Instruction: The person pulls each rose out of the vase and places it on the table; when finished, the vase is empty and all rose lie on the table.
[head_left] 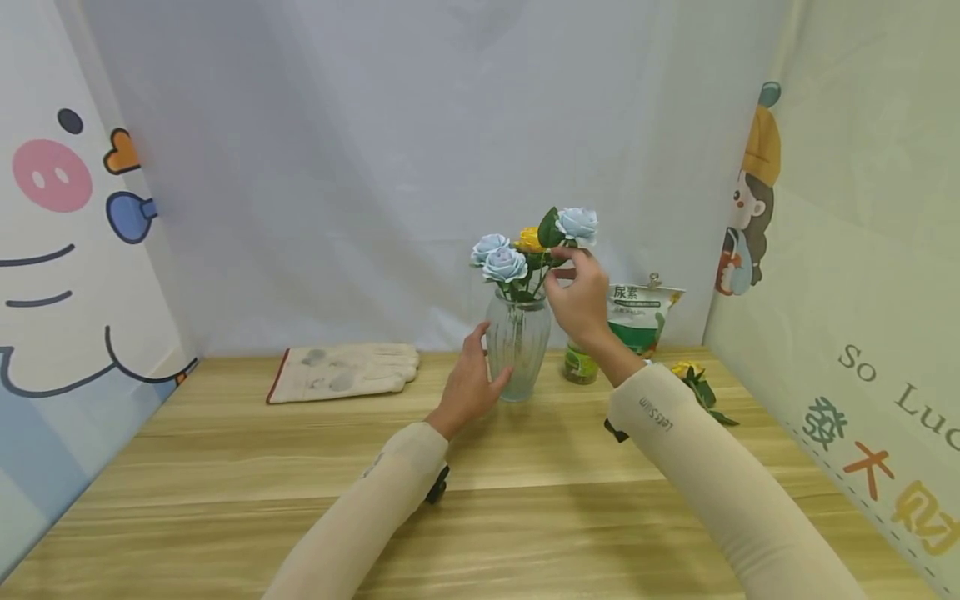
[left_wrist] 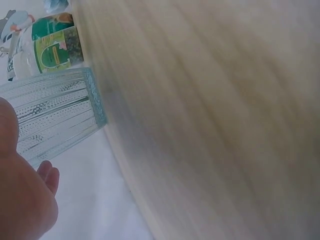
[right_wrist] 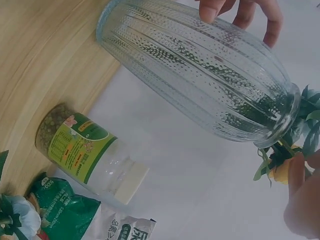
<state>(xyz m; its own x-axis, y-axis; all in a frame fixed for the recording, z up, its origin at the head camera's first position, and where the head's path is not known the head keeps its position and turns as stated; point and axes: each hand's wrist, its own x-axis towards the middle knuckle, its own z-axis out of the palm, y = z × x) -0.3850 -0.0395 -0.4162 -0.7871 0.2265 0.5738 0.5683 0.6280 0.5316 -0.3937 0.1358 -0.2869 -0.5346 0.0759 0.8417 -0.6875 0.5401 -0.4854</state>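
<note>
A ribbed clear glass vase (head_left: pixel 528 354) stands upright on the wooden table with two light blue roses (head_left: pixel 504 264) and a yellow rose (head_left: pixel 529 240) in its mouth. My left hand (head_left: pixel 470 383) holds the vase from the left side, thumb in front and fingers around the back. Above the rim, my right hand (head_left: pixel 583 293) pinches the green stem of another light blue rose (head_left: pixel 577 226), whose bloom rises over the fingers at the right of the bunch. The right wrist view has the leaves (right_wrist: pixel 309 120) crowded at the vase's neck.
Behind the right forearm are a jar with a green label (head_left: pixel 580 365) and a clipped green-and-white bag (head_left: pixel 643 315). A yellow flower (head_left: pixel 697 385) lies at the table's right, and a pale blue bloom (right_wrist: pixel 24 216) shows near the bag. Cloth gloves (head_left: pixel 345 372) lie back left.
</note>
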